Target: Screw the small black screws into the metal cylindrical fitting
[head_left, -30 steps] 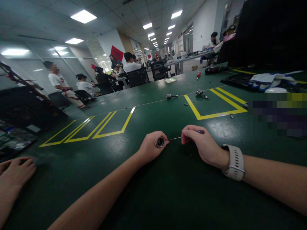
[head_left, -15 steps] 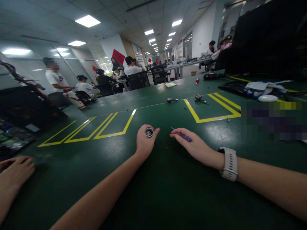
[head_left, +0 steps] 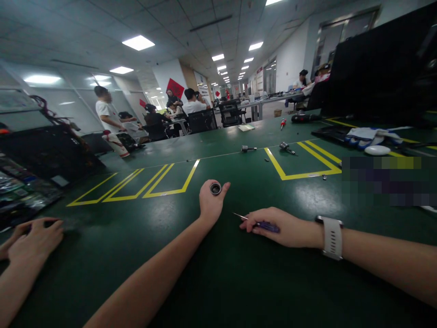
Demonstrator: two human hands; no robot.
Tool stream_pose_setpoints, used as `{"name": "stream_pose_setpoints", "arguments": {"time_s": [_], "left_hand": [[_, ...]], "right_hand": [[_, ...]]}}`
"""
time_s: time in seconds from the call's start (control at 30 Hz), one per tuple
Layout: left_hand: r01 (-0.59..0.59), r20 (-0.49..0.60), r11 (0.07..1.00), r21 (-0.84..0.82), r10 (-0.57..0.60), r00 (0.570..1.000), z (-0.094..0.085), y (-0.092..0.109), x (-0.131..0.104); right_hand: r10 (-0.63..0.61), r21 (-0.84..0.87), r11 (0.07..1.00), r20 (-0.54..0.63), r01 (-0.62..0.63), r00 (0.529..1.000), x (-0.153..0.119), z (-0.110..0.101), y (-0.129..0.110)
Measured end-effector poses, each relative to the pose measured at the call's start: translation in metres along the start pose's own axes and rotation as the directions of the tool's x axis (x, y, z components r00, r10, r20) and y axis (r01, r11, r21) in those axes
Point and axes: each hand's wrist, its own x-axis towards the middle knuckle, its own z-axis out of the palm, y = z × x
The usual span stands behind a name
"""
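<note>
From here I see the right hand [head_left: 269, 224] with its grip closed on a thin metal screwdriver with a purple handle [head_left: 268, 226], and the tip, right by the left hand [head_left: 210, 207] a second ago, is now apart from it. The left grip wraps around a round, dark silver metal tube [head_left: 215, 188] over the green surface [head_left: 290, 282], so the screwdriver isn't working there now.

right wrist [head_left: 315, 234] | pale watch strap [head_left: 332, 238], perforated | dark watch case [head_left: 319, 219]
</note>
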Motion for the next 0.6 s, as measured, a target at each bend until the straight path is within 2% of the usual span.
{"name": "stream_pose_setpoints", "arguments": {"time_s": [0.07,0.2,0.3,0.33,0.4,0.5,0.6], "left_hand": [[0.022,0.026,1.0,-0.018,-0.022,0.999,-0.001,0.002,-0.001],[0.021,0.084,1.0,-0.019,-0.02,0.996,-0.003,0.005,-0.002],[-0.004,0.102,1.0,-0.001,0.004,0.995,-0.004,0.008,-0.003],[-0.008,0.102,1.0,0.004,0.008,0.995,-0.004,0.009,-0.003],[-0.011,0.088,1.0,0.016,0.01,0.996,-0.004,0.009,-0.004],[-0.01,0.061,0.999,0.039,0.008,0.998,-0.003,0.01,-0.004],[-0.015,0.068,0.998,0.056,0.011,0.998,-0.003,0.014,-0.006]], "right_hand": [[-0.01,-0.014,1.0,0.027,0.01,1.0,-0.023,-0.005,-0.005],[0.081,-0.081,0.993,-0.033,-0.083,0.996,-0.064,-0.013,-0.007],[0.08,-0.061,0.994,-0.101,-0.086,0.992,-0.079,-0.017,-0.006],[0.07,-0.064,0.995,-0.098,-0.076,0.993,-0.079,-0.018,-0.006],[0.046,-0.081,0.996,-0.011,-0.046,0.999,-0.073,-0.02,-0.006],[-0.032,-0.118,0.992,0.069,0.04,0.997,-0.054,-0.024,-0.004],[-0.098,-0.189,0.976,0.072,0.11,0.993,-0.031,-0.025,0.004]]}}
